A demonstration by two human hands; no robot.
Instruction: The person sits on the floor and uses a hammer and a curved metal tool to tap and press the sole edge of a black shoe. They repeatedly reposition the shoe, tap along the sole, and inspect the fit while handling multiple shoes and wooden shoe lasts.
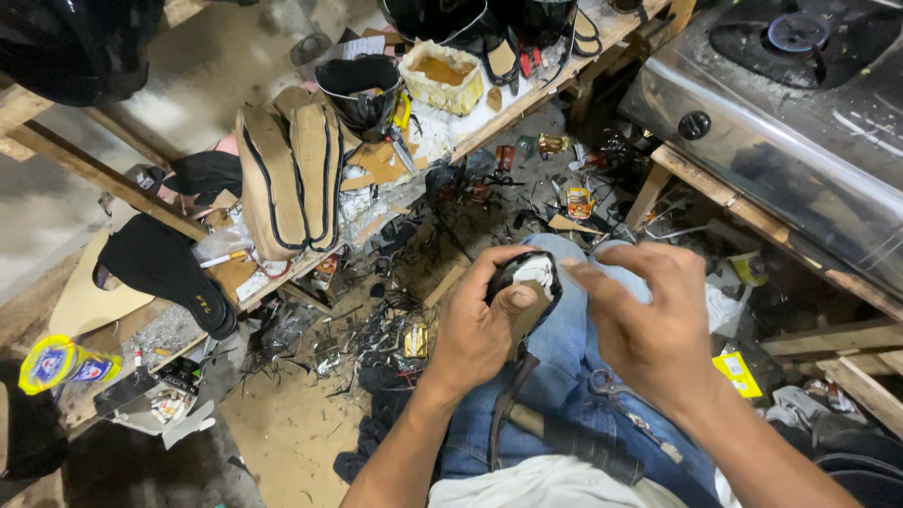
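Shoe piece (pixel 527 282) — black, perhaps white-lined.
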